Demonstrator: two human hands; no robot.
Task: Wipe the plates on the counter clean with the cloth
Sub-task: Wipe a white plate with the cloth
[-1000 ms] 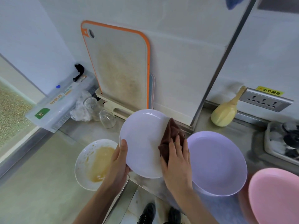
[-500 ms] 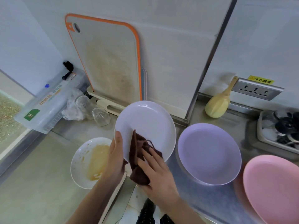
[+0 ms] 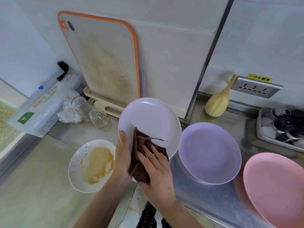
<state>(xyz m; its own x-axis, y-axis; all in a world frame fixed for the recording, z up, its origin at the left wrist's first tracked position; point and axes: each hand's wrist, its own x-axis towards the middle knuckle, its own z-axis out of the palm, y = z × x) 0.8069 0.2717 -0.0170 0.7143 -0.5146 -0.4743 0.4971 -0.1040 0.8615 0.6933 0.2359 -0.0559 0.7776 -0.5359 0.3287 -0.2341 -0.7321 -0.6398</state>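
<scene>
Since a moment ago the brown cloth (image 3: 141, 155) has swept from the far rim toward the near edge of the white plate (image 3: 151, 122); right hand (image 3: 158, 171) fingers press it flat. Left hand (image 3: 122, 155) grips the rim, tilting the plate above the desk (image 3: 41, 186) for wiping; a soiled plate (image 3: 92, 165) waits just left of those fingers.

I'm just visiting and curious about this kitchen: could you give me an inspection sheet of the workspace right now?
Surface: steel counter, partly bare.
Job's things: white plate held tilted, brown cloth on it; dirty plate with yellow-brown residue; purple plate; pink plate.
Clutter: glasses, cutting board, yellow brush.
Hands: left hand grips white plate; right hand presses cloth.
Cables: nothing seen.
Surroundings: wall socket, tiled wall.
</scene>
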